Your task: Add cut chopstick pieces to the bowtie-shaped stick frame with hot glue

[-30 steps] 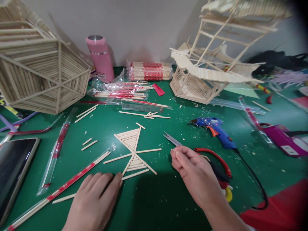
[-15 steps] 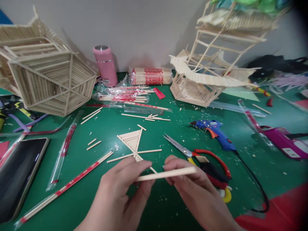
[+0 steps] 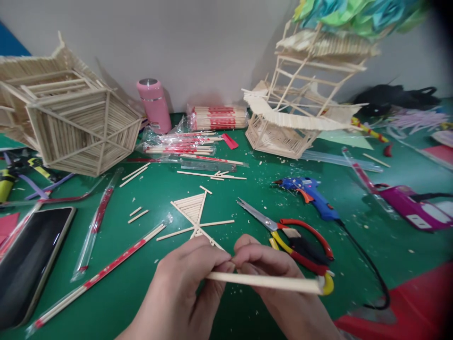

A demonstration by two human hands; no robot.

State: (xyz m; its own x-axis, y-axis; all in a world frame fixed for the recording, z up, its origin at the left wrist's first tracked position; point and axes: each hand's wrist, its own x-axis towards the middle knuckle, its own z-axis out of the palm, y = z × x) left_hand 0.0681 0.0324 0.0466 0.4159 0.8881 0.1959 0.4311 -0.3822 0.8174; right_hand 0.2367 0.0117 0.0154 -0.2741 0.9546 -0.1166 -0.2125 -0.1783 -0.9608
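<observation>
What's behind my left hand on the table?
Beyond your left hand, part of the stick frame shows: its far wedge, filled with short sticks, and the central crossing. The nearer part is mostly covered by the hand, so its near edge can't be seen.

A craft workspace is suggested by the flat stick frame [image 3: 188, 206], scissors [image 3: 272, 225] and glue gun [image 3: 314, 196] laid on the desk [image 3: 120, 231], with stick models [image 3: 83, 132] set far left and right.
</observation>
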